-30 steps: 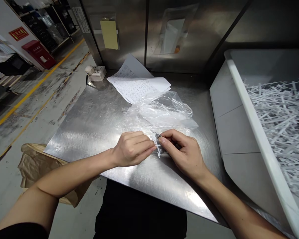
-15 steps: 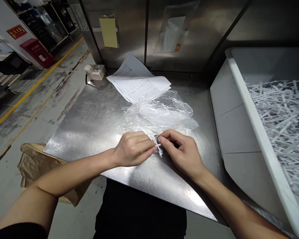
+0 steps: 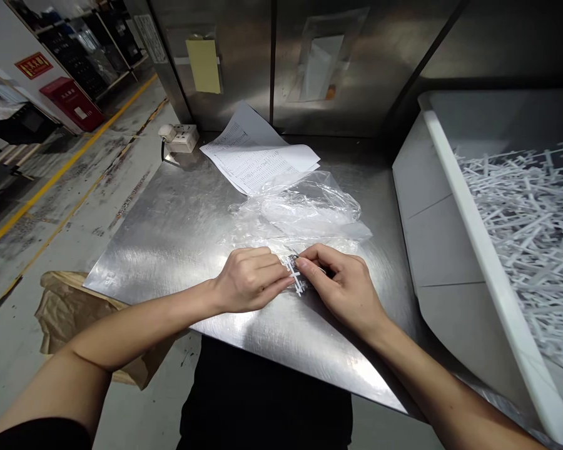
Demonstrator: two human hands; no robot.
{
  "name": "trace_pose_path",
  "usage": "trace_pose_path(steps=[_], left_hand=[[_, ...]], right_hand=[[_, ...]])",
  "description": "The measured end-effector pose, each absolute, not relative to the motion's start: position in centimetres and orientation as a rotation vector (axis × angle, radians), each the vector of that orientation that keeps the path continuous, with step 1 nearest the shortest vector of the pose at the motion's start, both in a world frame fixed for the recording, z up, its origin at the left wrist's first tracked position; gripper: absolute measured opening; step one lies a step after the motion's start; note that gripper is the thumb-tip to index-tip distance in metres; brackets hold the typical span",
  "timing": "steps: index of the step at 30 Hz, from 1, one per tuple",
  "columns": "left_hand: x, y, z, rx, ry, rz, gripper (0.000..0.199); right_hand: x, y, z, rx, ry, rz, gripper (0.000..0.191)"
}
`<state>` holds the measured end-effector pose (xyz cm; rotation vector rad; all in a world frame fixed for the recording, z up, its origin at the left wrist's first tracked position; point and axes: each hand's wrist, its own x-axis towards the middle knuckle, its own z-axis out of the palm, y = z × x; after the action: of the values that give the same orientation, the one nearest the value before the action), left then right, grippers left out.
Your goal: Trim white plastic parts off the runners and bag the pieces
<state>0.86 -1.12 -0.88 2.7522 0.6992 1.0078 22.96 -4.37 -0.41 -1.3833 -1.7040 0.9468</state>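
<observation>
Closed fingers of my left hand [image 3: 251,280] grip a white plastic piece [image 3: 296,279] with short cross-shaped branches, which sticks out past the fingertips. Right beside it, my right hand [image 3: 344,287] pinches a small metal tool [image 3: 294,255] between thumb and forefinger. Its thin pointed end shows above the fingertips, and a dark part lies inside the palm; the rest is hidden, so its exact kind is unclear. The tool's tip is close against the white piece, but whether they touch cannot be made out. Beyond both hands lies a crumpled clear plastic bag [image 3: 304,206].
The metal table [image 3: 169,219] holds printed sheets [image 3: 258,156] and a white power socket [image 3: 182,137]. At the right stands a large white bin [image 3: 469,212] full of white plastic branched pieces [image 3: 539,237]. Brown paper [image 3: 70,306] sits on the floor at left.
The white piece has tilted slightly between my fingers. Both hands stay almost in place, and the whole view has shifted a little.
</observation>
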Motion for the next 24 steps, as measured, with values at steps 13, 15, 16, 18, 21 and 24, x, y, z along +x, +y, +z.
trace_pose_path(steps=[13, 15, 16, 18, 21, 24], left_hand=[[0.89, -1.12, -0.86, 2.847, 0.701, 1.025, 0.030], [0.91, -1.13, -0.94, 2.857, 0.706, 1.026, 0.031], [0.91, -1.13, -0.97, 2.859, 0.710, 1.027, 0.031], [0.92, -1.14, -1.01, 2.861, 0.715, 1.033, 0.033], [0.92, -1.13, -1.02, 2.862, 0.711, 1.043, 0.032], [0.88, -1.12, -1.00, 2.865, 0.705, 1.043, 0.031]], right_hand=[[22.68, -4.97, 0.24, -1.173, -1.793, 0.820, 0.012], [22.68, -4.98, 0.23, -1.168, -1.802, 0.807, 0.011], [22.68, -4.99, 0.25, -1.163, -1.805, 0.800, 0.011], [22.66, -5.00, 0.30, -1.153, -1.809, 0.787, 0.011], [22.63, -4.99, 0.37, -1.146, -1.813, 0.776, 0.011], [22.60, -4.99, 0.40, -1.154, -1.814, 0.774, 0.011]])
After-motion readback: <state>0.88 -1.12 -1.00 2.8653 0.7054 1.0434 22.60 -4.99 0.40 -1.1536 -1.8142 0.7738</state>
